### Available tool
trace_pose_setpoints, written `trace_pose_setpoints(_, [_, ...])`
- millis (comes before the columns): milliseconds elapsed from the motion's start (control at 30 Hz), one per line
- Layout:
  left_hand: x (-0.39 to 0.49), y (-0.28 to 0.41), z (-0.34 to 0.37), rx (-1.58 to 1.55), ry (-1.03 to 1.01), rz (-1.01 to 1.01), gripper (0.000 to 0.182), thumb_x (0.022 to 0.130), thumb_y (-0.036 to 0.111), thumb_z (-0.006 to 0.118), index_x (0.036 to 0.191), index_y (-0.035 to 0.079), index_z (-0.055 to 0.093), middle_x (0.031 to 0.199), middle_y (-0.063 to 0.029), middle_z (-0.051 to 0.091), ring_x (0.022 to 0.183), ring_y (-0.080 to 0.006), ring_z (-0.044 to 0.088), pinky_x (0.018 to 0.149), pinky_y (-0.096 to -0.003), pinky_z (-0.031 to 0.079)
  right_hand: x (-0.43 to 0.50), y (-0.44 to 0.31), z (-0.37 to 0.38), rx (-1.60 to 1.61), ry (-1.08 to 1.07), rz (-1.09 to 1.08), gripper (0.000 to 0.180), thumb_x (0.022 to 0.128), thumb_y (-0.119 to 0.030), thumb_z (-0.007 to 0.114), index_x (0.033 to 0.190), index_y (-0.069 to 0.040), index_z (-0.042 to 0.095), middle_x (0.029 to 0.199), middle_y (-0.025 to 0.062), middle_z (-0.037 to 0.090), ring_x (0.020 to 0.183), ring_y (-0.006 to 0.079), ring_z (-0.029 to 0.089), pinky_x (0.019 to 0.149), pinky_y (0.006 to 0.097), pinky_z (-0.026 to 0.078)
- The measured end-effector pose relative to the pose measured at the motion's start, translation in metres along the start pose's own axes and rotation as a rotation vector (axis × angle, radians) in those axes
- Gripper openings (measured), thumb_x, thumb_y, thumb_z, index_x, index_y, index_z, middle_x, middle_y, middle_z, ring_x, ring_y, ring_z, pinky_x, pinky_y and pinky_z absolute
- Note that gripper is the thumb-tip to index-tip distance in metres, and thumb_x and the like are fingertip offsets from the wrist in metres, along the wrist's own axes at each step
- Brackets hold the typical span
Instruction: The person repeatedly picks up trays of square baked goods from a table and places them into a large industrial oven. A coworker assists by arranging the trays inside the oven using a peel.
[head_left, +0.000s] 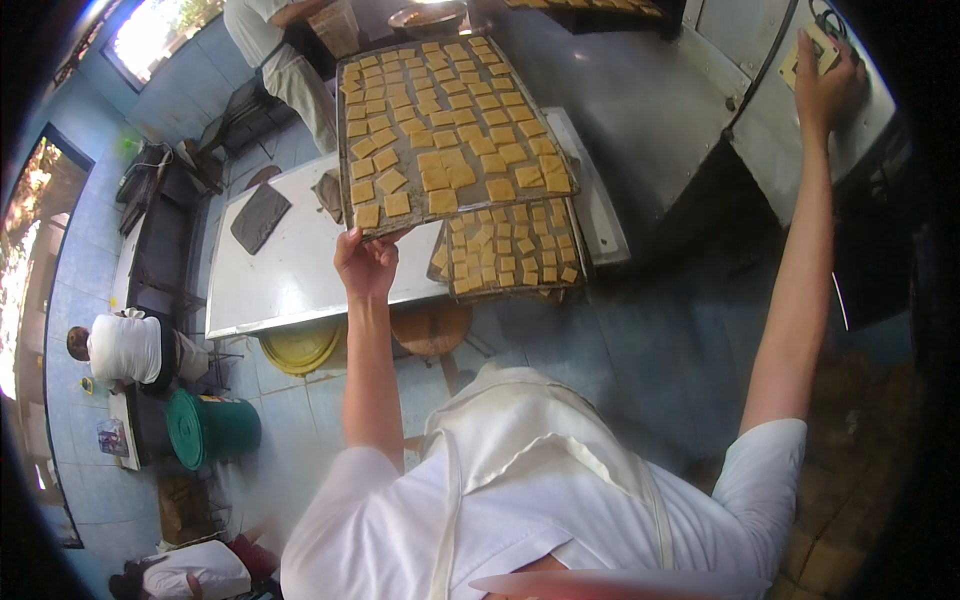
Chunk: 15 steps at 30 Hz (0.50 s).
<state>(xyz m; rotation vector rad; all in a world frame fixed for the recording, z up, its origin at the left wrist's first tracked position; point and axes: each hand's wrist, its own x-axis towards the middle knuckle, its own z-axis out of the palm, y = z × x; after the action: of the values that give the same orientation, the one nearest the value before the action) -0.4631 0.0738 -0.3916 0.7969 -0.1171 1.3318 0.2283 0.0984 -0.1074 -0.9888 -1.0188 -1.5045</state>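
Note:
My left hand (367, 262) grips the near-left corner of a metal baking tray (420, 220), thumb at its edge. Rows of flat, square, golden biscuits (442, 201) lie on that tray, a few of them touching. Below and partly behind it is a second baking tray (517, 291) with smaller-looking square pieces, at the right end of a white table. Far to the right, my right hand (829, 86) is around a cream electrical switch box (796, 66) on a metal panel (780, 142). Its thumb rests over the box's face; the other fingers are partly hidden.
A dark cloth-like square (259, 217) lies on the white table (300, 289). A round stool (431, 330) and a yellow lid (300, 349) are below its edge. One person (259, 34) stands beyond the table; others are at left near a green bin (217, 429). Metal equipment (630, 97) stands right.

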Motion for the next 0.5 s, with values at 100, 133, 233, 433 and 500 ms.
trace_pose_setpoints(100, [0.0, -0.003, 0.0, 0.017, -0.054, 0.047, 0.061, 0.097, 0.02, 0.052, 0.149, -0.01, 0.042, 0.141, -0.0333, 0.057, 0.122, -0.053, 0.061, 0.056, -0.0299, 0.065, -0.036, 0.002, -0.009, 0.008, -0.074, 0.048, 0.061, 0.088, -0.062, 0.073, 0.111, -0.006, 0.074, 0.106, 0.018, 0.067, 0.104, 0.0346, 0.064, 0.091, 0.0463, 0.049])
trace_pose_setpoints(133, [0.0, -0.004, -0.002, 0.004, -0.098, 0.052, 0.061, 0.097, 0.019, 0.051, 0.15, -0.01, 0.04, 0.139, -0.0341, 0.058, 0.121, -0.0522, 0.062, 0.059, -0.0323, 0.067, -0.049, 0.002, -0.013, -0.002, -0.069, 0.054, 0.059, 0.089, -0.06, 0.073, 0.112, -0.006, 0.073, 0.107, 0.0175, 0.065, 0.104, 0.0346, 0.063, 0.091, 0.0469, 0.048])
trace_pose_setpoints(233, [0.004, -0.006, 0.0, 0.087, -0.08, 0.093, 0.062, 0.097, 0.018, 0.053, 0.151, -0.009, 0.039, 0.137, -0.0324, 0.059, 0.113, -0.0418, 0.068, 0.056, -0.0276, 0.064, -0.082, 0.002, -0.022, 0.003, -0.079, 0.113, 0.058, 0.09, -0.059, 0.073, 0.114, -0.006, 0.072, 0.109, 0.0173, 0.063, 0.104, 0.0345, 0.062, 0.091, 0.0475, 0.048])
trace_pose_setpoints(433, [0.022, 0.028, 0.019, 0.227, -0.047, 0.17, 0.057, 0.097, 0.02, 0.052, 0.145, -0.009, 0.044, 0.129, -0.0277, 0.063, 0.096, -0.0314, 0.071, 0.051, -0.0238, 0.06, -0.099, -0.002, -0.016, -0.023, -0.04, 0.041, 0.06, 0.091, -0.059, 0.072, 0.118, -0.006, 0.072, 0.113, 0.018, 0.063, 0.106, 0.0347, 0.062, 0.092, 0.0475, 0.048])
trace_pose_setpoints(500, [0.024, 0.029, 0.022, 0.229, -0.036, 0.191, 0.058, 0.096, 0.02, 0.053, 0.145, -0.009, 0.044, 0.129, -0.0276, 0.063, 0.097, -0.0321, 0.07, 0.051, -0.0239, 0.06, -0.103, -0.005, -0.013, -0.013, -0.085, 0.121, 0.061, 0.09, -0.06, 0.072, 0.117, -0.005, 0.074, 0.118, 0.0206, 0.065, 0.113, 0.0379, 0.061, 0.098, 0.0493, 0.046])
